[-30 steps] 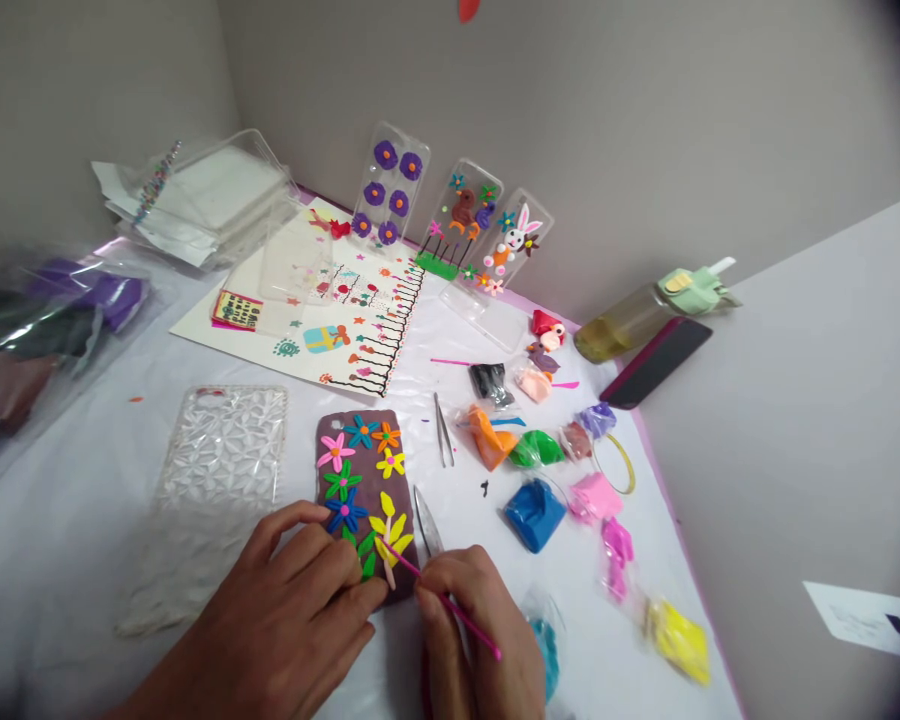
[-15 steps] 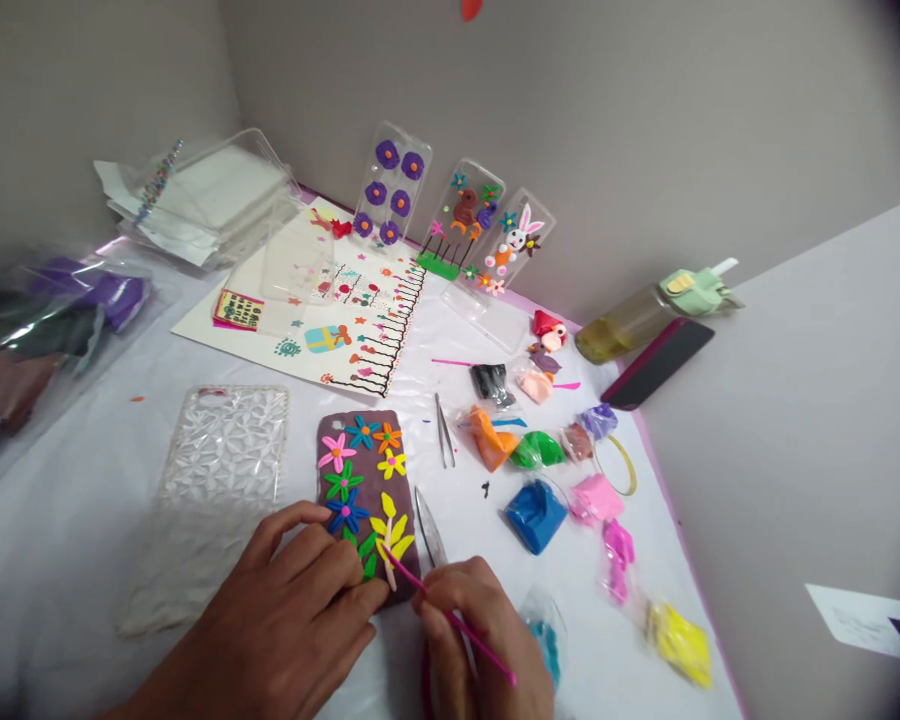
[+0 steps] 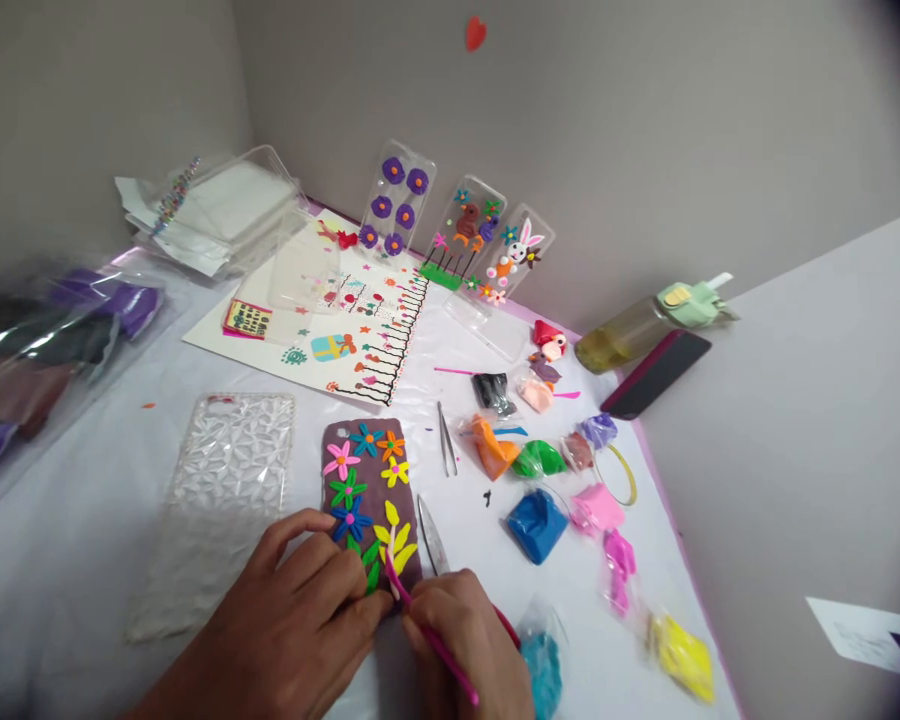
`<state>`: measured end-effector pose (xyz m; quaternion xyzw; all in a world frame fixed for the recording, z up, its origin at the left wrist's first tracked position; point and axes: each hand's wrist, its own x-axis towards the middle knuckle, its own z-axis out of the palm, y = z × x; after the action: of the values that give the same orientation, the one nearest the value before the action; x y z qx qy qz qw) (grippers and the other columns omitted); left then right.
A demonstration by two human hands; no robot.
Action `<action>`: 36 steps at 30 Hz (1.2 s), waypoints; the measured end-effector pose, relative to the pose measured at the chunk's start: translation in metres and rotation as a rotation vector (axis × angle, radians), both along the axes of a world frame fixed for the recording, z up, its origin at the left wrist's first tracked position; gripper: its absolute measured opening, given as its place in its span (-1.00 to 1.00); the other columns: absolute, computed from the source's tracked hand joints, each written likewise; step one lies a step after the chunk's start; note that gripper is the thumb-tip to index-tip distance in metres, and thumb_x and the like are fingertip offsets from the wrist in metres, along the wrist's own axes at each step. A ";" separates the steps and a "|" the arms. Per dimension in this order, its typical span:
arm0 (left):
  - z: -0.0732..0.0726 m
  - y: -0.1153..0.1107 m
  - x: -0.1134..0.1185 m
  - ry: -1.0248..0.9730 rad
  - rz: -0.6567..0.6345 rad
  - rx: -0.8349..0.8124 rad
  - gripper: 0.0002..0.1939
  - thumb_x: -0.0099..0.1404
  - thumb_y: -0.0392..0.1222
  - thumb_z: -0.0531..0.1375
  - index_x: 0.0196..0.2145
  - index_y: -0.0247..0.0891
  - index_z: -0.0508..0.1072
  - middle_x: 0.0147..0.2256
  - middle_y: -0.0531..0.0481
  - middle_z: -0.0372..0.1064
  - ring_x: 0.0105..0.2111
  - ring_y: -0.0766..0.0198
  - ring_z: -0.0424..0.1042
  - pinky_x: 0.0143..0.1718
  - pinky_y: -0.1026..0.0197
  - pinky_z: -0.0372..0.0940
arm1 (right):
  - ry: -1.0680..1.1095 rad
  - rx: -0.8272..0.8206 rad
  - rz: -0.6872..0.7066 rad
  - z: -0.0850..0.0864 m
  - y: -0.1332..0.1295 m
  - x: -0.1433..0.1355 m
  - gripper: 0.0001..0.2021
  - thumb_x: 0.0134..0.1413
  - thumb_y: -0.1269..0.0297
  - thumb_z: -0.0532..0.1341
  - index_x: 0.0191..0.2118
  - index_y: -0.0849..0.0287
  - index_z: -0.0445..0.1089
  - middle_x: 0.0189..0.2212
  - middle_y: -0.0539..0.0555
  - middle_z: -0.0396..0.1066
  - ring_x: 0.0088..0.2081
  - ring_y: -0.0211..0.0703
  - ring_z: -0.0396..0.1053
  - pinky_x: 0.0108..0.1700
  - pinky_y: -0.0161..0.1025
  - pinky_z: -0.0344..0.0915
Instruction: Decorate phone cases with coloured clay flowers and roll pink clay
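A phone case covered in dark brown clay (image 3: 373, 490) lies in front of me, bearing colourful clay flowers. My left hand (image 3: 292, 610) rests over its lower left part, fingers bent and pressing along its edge; the thumb is hidden. Pinched in my right hand (image 3: 480, 625) is a thin pink modelling tool (image 3: 450, 655). Its tip touches the pale pink clay stem below the yellow clay leaves (image 3: 392, 513). Partly under my right hand, scissors (image 3: 431, 537) lie beside the case. Left of it is a clear textured phone case (image 3: 232, 460).
Tweezers (image 3: 446, 440) lie beyond the scissors. Several wrapped clay lumps, such as a blue one (image 3: 537, 525), spread out on the right. Decorated clear cases (image 3: 397, 200) lean on the wall behind a drawn-on sheet (image 3: 270, 370). A bottle (image 3: 622, 330) and a phone (image 3: 656, 375) stand back right.
The whole view has shifted slightly, with things sitting a little lower. My right hand has moved a bit left and the pink tool is held more steeply. My left hand stays on the case.
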<state>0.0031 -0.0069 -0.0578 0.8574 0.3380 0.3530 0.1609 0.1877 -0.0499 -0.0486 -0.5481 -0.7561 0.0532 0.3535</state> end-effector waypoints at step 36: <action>0.022 0.005 -0.013 -0.113 0.051 -0.015 -0.68 0.62 -0.22 0.03 -0.31 -0.14 0.43 -0.43 0.18 0.38 -0.38 0.29 0.34 0.20 0.08 0.07 | 0.402 -0.002 -0.165 0.038 -0.002 0.012 -0.87 0.43 0.42 0.17 -0.17 0.10 0.43 -0.38 0.01 0.47 -0.39 -0.18 0.49 -0.36 -0.32 0.42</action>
<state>-0.0101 -0.0015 -0.0359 0.8259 0.3528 0.4024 0.1772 0.1999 -0.0524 -0.0110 -0.5867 -0.6229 0.1332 0.5000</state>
